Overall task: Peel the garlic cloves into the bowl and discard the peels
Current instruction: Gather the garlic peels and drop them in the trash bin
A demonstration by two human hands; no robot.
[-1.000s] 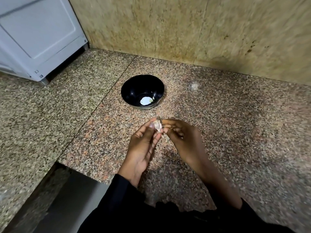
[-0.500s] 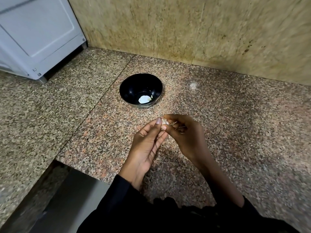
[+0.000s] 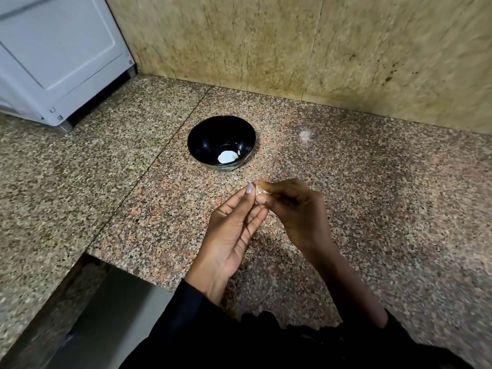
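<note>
The small pale papery-skinned garlic clove (image 3: 260, 191) is pinched between both hands above the speckled granite counter (image 3: 372, 209); the right hand (image 3: 298, 211) grips it with curled fingers while the left hand (image 3: 234, 230) presses its thumb against it; its long axis is hidden; the round black bowl (image 3: 202, 139), holding one white peeled clove (image 3: 227, 157), lies just beyond, slightly leftward, nearer the left hand; compared with a second ago, the hands have turned the clove and closed tighter.

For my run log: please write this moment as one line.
stage: peeling | both hands pinch garlic clove | bowl: one peeled clove
</note>
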